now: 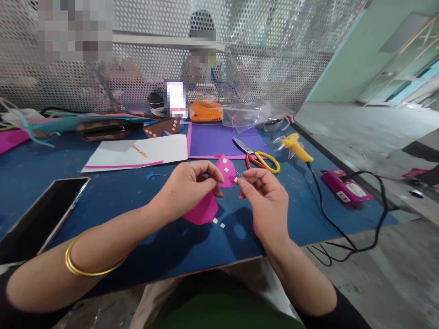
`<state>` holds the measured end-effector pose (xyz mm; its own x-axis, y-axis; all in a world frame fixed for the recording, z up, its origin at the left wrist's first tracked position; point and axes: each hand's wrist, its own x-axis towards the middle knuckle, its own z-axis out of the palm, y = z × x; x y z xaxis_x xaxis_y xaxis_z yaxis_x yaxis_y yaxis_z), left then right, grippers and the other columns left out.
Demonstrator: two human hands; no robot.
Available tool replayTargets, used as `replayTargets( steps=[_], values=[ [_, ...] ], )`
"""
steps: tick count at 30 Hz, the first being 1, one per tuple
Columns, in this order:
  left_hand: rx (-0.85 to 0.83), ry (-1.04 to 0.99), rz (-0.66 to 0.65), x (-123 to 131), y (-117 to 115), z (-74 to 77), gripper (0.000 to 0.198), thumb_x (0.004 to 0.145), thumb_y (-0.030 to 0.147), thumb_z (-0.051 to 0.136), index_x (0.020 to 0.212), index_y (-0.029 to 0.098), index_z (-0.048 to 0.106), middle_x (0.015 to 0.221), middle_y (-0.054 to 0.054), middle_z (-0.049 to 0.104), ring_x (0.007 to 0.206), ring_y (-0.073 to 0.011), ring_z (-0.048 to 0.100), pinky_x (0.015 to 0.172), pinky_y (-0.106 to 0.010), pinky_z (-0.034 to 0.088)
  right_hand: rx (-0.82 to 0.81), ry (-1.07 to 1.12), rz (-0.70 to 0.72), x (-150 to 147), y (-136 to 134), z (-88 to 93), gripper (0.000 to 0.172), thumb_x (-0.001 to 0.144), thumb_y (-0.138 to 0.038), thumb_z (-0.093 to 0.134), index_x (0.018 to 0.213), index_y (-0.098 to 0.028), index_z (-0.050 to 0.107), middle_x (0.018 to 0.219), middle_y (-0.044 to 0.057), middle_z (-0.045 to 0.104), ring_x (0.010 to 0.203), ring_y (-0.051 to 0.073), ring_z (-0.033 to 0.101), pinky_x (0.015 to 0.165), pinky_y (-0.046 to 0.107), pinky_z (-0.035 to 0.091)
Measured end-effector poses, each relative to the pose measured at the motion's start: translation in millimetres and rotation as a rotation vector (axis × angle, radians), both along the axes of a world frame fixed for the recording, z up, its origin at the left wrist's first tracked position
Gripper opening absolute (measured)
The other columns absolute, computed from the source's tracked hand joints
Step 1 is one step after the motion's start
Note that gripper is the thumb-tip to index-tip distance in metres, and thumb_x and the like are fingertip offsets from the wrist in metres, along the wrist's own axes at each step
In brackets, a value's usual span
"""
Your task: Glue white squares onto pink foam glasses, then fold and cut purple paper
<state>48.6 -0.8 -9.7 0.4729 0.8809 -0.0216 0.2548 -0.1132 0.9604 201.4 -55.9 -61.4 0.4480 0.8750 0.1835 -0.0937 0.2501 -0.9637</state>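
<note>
Right, eyes on the pink piece (229, 178) — it sits between the two hands, seemingly lifted a little off the table (164, 251). Left hand (197, 183) has thumb and forefinger pinched on its edge, right where the two lobes meet. Over on the other side, the right hand (267, 196) brings thumb and finger together, apparently on a white square (236, 180) at the rim of the upper lobe. Two more squares sit on that lobe, and two loose squares (222, 225) lie on the table below.

As for handling, the piece looks light, thin and bendy — likely to flop or crease if squeezed, so a soft pinch at the narrow middle or bare edge should suit. Squares this tiny look easy to drop; sides are the place to grip. Scissors (254, 152) and glue gun (295, 146) lie beyond the right hand.
</note>
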Motion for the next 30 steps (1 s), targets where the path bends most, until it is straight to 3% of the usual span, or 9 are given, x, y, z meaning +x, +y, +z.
replayTargets(
  steps=[8,23,30],
  values=[
    [-0.09,-0.029,-0.012,0.7,-4.7,7.0,0.005,0.075,0.021,0.067,0.077,0.016,0.067,0.072,0.0,0.07,0.07,-0.0162,0.07,0.071,-0.027,0.055,0.054,-0.269,-0.029,-8.8,-7.8,4.5,0.009,0.081,-0.022,0.069,0.087,-0.022,0.063,0.073,-0.003,0.067,0.06,0.01,0.06,0.058,0.026,0.052],
    [-0.014,0.006,-0.051,-0.2,-3.4,5.2,0.01,0.079,0.026,0.069,0.075,0.016,0.067,0.066,0.0,0.069,0.065,-0.015,0.068,0.063,-0.024,0.052,0.163,-0.596,-0.207,-3.4,-13.7,5.6,0.008,0.09,-0.021,0.06,0.091,-0.025,0.067,0.085,-0.001,0.067,0.072,0.014,0.06,0.066,0.03,0.048],
    [0.026,0.043,-0.071,-1.2,-3.5,4.6,0.011,0.081,0.026,0.067,0.076,0.016,0.068,0.067,-0.001,0.07,0.067,-0.0158,0.068,0.064,-0.025,0.052,0.035,-0.573,-0.088,2.9,-14.0,13.6,0.005,0.085,-0.025,0.065,0.081,-0.023,0.066,0.076,-0.002,0.065,0.064,0.012,0.055,0.061,0.027,0.045]
  ],
)
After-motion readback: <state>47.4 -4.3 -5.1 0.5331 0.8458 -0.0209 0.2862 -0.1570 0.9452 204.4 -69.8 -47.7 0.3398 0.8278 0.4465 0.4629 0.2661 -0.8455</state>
